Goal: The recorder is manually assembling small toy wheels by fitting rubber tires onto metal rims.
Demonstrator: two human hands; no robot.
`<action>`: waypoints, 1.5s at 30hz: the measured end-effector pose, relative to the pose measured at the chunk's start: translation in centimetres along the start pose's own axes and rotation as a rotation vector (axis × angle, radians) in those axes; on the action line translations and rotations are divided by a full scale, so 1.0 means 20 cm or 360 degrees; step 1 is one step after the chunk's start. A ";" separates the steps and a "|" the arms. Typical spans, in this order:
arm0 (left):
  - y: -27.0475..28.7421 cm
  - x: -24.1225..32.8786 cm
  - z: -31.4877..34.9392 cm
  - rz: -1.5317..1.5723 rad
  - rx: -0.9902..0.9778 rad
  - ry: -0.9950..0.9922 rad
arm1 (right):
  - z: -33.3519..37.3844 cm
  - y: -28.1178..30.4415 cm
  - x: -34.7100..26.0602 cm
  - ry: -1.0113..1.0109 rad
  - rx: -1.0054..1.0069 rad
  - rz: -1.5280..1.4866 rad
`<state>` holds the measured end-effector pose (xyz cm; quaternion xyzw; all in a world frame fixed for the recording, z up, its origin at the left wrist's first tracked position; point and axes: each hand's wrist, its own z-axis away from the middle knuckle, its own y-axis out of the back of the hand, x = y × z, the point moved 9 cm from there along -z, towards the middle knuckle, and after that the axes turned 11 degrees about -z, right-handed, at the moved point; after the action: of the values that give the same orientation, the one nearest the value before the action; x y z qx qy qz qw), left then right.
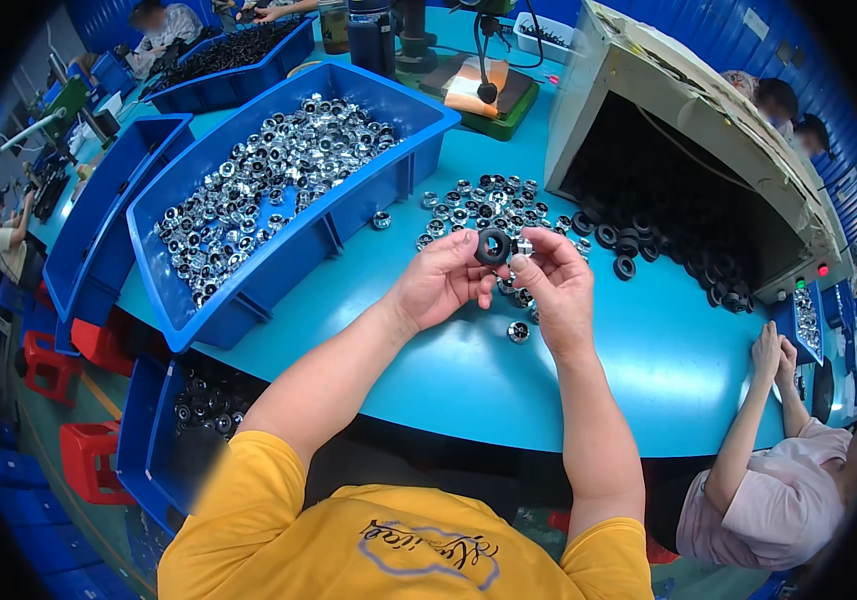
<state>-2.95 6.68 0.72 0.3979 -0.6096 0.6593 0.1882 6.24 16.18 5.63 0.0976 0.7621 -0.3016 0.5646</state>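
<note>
A black rubber ring is pinched between the fingers of my left hand. Right beside it, my right hand grips a small shiny metal hub between thumb and fingers. The two parts are close together in front of me; whether they touch I cannot tell. Behind and under my hands lies a loose pile of metal hubs on the turquoise table. One single hub sits apart, nearer to me.
A big blue bin of hubs stands at left. On the right, black rings spill from a white box-like housing. A co-worker's hands rest at the table's right edge. Red stools stand at lower left.
</note>
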 end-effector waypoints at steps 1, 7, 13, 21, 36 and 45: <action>0.00 0.00 0.00 -0.0015 0.0004 -0.0004 | 0.00 0.00 0.01 -0.0010 -0.0006 -0.0017; -0.01 0.00 0.00 -0.0085 -0.0031 -0.0031 | 0.00 0.01 0.05 -0.0030 -0.0032 -0.0040; -0.02 0.01 0.00 -0.0071 -0.0030 -0.0032 | 0.00 0.01 0.04 0.0004 -0.0033 -0.0008; -0.01 0.01 0.00 -0.0206 0.0030 -0.0093 | 0.00 0.00 0.05 0.0019 -0.0048 0.0029; 0.01 -0.01 0.00 -0.0180 0.0041 -0.0043 | 0.00 -0.02 0.03 0.0063 -0.0064 0.0107; 0.02 0.03 0.00 -0.0211 0.0173 -0.0102 | 0.00 -0.01 0.04 0.0070 -0.0067 0.0168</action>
<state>-3.66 6.50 0.82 0.4679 -0.5509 0.6644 0.1900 5.80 15.89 5.03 0.1324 0.7742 -0.2529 0.5649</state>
